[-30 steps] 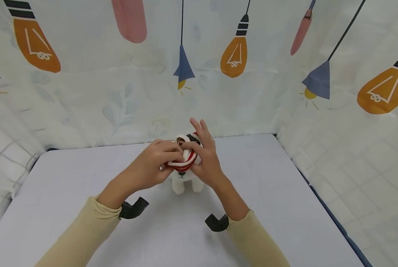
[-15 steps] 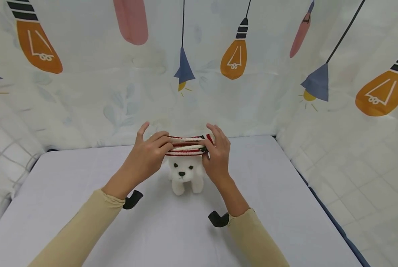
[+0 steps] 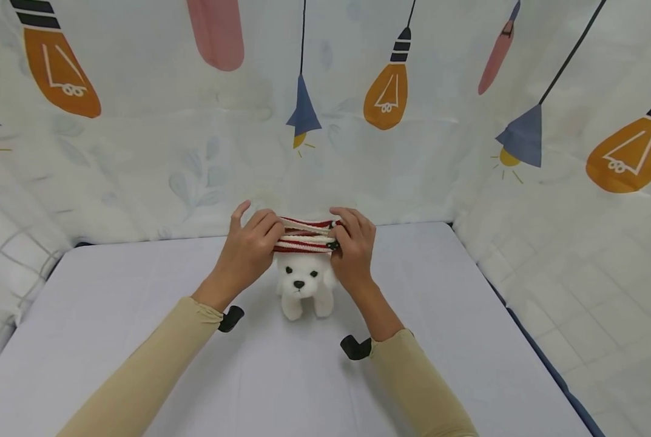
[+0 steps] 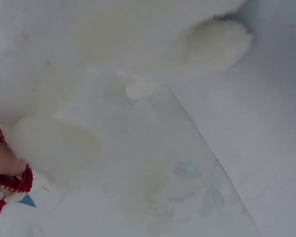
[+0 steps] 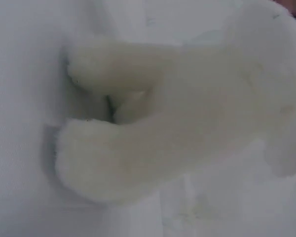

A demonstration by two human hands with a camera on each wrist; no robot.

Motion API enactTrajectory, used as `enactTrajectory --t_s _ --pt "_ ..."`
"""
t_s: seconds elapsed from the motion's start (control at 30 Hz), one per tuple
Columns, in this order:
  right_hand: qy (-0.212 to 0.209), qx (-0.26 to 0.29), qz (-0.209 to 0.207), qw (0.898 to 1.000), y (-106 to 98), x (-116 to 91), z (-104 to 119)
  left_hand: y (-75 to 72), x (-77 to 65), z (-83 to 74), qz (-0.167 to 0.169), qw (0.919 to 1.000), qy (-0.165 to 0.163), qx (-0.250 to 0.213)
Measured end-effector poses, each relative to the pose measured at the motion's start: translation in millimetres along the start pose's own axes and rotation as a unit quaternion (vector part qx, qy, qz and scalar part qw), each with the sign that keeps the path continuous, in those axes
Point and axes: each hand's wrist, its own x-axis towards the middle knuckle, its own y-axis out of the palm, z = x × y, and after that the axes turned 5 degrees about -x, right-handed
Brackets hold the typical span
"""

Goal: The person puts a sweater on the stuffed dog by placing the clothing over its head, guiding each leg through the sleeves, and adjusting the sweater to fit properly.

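Note:
A white plush dog (image 3: 299, 286) stands on the table facing the head camera, its dark eyes and nose showing. Right at the top of its head is a red-and-white striped knitted hat (image 3: 306, 244), stretched sideways. My left hand (image 3: 251, 243) grips the hat's left edge, and my right hand (image 3: 355, 246) pinches its right edge near a dark patch. The left wrist view has the hat's red knit (image 4: 15, 182) under a fingertip, beside white fur. In the right wrist view the plush dog's body and legs (image 5: 138, 118) fill the middle.
A white cloth covers the table (image 3: 281, 388). Behind it hangs a pale curtain (image 3: 238, 158) printed with bulbs and lamps, which also runs down both sides. Black curved pieces (image 3: 230, 318) stick out from both sleeves.
The hat was bunched over the dog's face a second ago; the hands then drew apart and raised it, uncovering the eyes. Since half a second ago, the hands have shifted only slightly.

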Motion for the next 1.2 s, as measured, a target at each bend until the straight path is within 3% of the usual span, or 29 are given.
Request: enactTrajectory --t_s 0.1,0.17,0.27,0.37,0.5,0.6,0.77,0.87,0.93,1.0,1.07,1.13,1.2 --pt "-0.02 -0.01 -0.036 0.999 2.6 -0.9 -2.1 2.1 2.0 0.4 -0.01 0.9999 -0.003 0.011" --pt "-0.022 -0.019 -0.03 0.999 3.7 -3.2 -3.7 4.5 0.8 2.4 -0.003 0.9998 -0.012 0.015" --pt "-0.013 -0.03 0.018 0.999 3.8 -8.1 -5.4 7.7 -5.4 5.7 0.024 0.999 -0.037 0.008" --pt "0.01 -0.024 0.085 0.996 2.3 -13.4 -6.4 10.1 -14.1 7.5 0.063 0.9948 -0.072 -0.036" --pt "0.062 0.047 0.163 0.983 -3.7 -17.4 -6.3 10.7 -24.5 7.1 0.12 0.9751 -0.131 -0.132" --pt "0.097 0.126 0.218 0.963 -12.3 -17.6 -6.3 8.7 -31.4 6.6 0.153 0.9541 -0.164 -0.199" --pt "0.121 0.216 0.312 0.917 -30.5 -16.6 -8.1 -0.9 -41.9 5.7 0.195 0.9159 -0.183 -0.3" --pt "0.121 0.251 0.367 0.887 -42.3 -15.8 -10.3 -9.9 -46.4 3.9 0.233 0.8902 -0.193 -0.341" --pt "0.124 0.267 0.41 0.863 -49.7 -14.7 -12.2 -14.8 -48.7 2.8 0.257 0.8773 -0.198 -0.354" --pt "0.134 0.269 0.452 0.84 -56.6 -13.1 -13.8 -17.0 -50.4 2.0 0.267 0.8775 -0.189 -0.35" --pt "0.148 0.264 0.485 0.821 -60.7 -12.4 -15.6 -16.1 -51.9 1.5 0.263 0.8879 -0.173 -0.336" --pt "0.155 0.252 0.498 0.815 -62.1 -12.9 -16.4 -13.6 -53.0 0.5 0.246 0.902 -0.157 -0.318" --pt "0.155 0.242 0.495 0.82 -61.2 -15.2 -16.1 -9.9 -54.6 -0.6 0.221 0.9169 -0.143 -0.3"
